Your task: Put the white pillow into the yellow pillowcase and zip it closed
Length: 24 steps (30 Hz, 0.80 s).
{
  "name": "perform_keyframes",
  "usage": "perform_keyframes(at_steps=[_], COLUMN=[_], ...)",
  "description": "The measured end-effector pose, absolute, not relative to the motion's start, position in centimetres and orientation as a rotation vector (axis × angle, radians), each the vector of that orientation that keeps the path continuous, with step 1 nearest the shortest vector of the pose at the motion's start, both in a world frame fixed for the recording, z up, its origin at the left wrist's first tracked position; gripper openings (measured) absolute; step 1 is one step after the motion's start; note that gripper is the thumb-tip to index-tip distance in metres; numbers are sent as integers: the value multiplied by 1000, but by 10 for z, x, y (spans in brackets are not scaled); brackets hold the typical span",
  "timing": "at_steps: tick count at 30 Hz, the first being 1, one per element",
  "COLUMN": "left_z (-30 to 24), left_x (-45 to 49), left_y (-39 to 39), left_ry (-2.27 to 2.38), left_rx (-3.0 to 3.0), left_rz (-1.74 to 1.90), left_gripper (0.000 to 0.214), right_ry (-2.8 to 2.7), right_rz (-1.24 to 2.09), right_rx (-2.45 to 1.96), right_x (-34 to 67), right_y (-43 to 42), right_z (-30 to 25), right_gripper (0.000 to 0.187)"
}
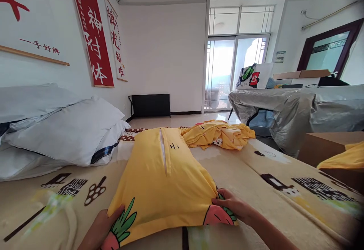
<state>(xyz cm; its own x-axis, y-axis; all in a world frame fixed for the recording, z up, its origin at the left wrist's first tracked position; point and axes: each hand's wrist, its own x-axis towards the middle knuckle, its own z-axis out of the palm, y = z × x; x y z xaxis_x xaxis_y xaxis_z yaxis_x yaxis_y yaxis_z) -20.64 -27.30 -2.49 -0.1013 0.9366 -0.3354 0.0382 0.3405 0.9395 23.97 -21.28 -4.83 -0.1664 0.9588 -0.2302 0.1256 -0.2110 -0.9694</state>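
A yellow pillow (159, 189) in a printed pillowcase lies before me on the blanket. "Hi" is written on it, carrots are printed at its near corners, and a slit down its far half shows white inside. My left hand (106, 221) grips its left edge near the carrot print, thumb on top and fingers hidden beneath. On the right edge, above the other carrot, my right hand (231, 204) is closed on the fabric. The near edge looks slightly raised off the blanket. Beyond the pillow lies a crumpled heap of yellow cloth (222, 134).
White pillows (68, 128) are piled at the left on the patterned blanket (241, 181). A cardboard box (321, 147) with yellow cloth (347, 157) over it stands at the right. Behind it is a table under silvery plastic (295, 106). A black folded panel (150, 105) leans by the far wall.
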Motion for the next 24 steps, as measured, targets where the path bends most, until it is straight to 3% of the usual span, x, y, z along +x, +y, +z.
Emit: perform_keyframes(at_steps=[9, 14, 18, 21, 24], left_z=[-1, -4, -2, 40, 98], left_x=[-207, -157, -155, -159, -151], left_y=[-281, -271, -265, -256, -242], left_ry=[1148, 1175, 1183, 1244, 1225], left_rx=[745, 762, 651, 629, 788], left_rz=[976, 1103, 1222, 1281, 1427], left_gripper=[57, 64, 69, 66, 62], right_ry=[-1038, -1138, -1218, -1329, -1403], right_rz=[1720, 1653, 1510, 1370, 1109], right_rx=[-1244, -976, -1156, -1098, -1128], right_x=[218, 151, 140, 150, 171], right_y=[-213, -214, -205, -179, -143], right_z=[-28, -30, -41, -7, 70], right_gripper=[46, 50, 47, 42, 33])
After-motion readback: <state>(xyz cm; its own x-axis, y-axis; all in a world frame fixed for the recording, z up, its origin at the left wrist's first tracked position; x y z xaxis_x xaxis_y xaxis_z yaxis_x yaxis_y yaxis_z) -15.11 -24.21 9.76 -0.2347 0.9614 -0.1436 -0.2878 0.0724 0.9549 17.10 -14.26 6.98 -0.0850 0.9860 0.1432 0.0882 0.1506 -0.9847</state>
